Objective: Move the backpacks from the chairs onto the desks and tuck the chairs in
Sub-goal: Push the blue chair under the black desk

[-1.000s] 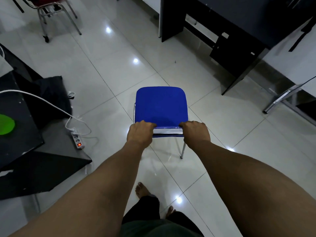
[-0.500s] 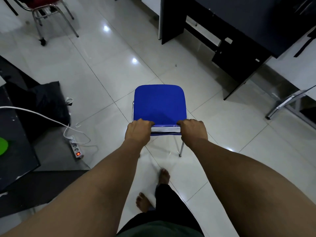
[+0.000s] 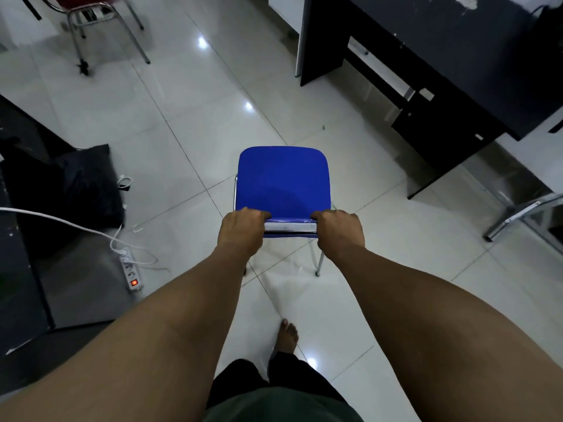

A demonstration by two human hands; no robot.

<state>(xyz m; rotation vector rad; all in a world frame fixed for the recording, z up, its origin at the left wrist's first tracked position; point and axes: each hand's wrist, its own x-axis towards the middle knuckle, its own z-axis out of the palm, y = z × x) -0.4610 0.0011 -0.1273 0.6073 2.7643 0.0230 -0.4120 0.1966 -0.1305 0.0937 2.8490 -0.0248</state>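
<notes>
Squarely on the tiled floor, one blue chair (image 3: 285, 184) faced away toward one dark desk (image 3: 451, 65); left hand (image 3: 242, 229) and right hand (image 3: 341, 231) both clasped its backrest.

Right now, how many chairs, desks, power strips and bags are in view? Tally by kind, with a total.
Chairs: 2, the blue chair gripped by the left hand and right hand, and the red chair at top left.
Desks: 2, the black desk and the left desk.
Power strips: 1, the power strip.
Bags: 1, the dark bag on the floor.
Total: 6.
</notes>
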